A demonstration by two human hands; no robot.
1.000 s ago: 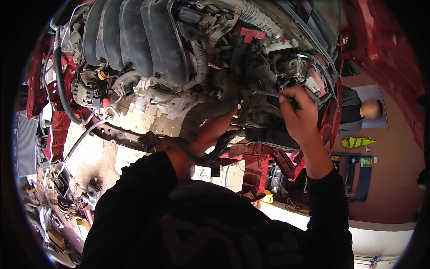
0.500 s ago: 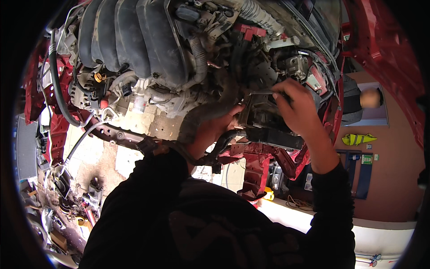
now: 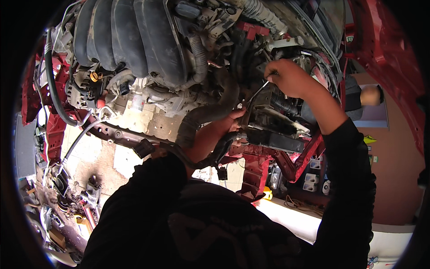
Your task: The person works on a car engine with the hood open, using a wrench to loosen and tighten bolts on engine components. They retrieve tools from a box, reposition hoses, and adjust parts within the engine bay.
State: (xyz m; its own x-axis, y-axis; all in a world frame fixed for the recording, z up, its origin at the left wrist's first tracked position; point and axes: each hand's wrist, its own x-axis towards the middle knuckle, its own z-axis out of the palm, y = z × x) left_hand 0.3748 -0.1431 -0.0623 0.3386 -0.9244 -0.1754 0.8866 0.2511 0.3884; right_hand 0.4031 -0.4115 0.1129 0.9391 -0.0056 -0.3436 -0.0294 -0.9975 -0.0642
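My right hand (image 3: 285,77) is closed round the end of a slim metal wrench (image 3: 258,91), which slants down and left toward a bracket (image 3: 244,117) in the engine bay. Behind a thick black hose (image 3: 224,101), my left hand (image 3: 226,122) reaches up to the same bracket. Its thumb side shows against the bracket, while most of its fingers are hidden. A long dark plastic part (image 3: 280,141) lies just right of my left hand. The wrench's far end is hard to make out among the dark parts.
A large black ribbed intake manifold (image 3: 130,40) fills the upper left. The front crossbar (image 3: 121,134) runs below it. Red body panels (image 3: 255,175) stand at the near right, under the raised red hood (image 3: 385,49). Loose parts litter the floor (image 3: 92,193) at left. Another person (image 3: 354,98) is at far right.
My right hand has moved up and slightly left, swinging the wrench from nearly level to a steep slant. My left hand stays by the bracket. The view has shifted slightly.
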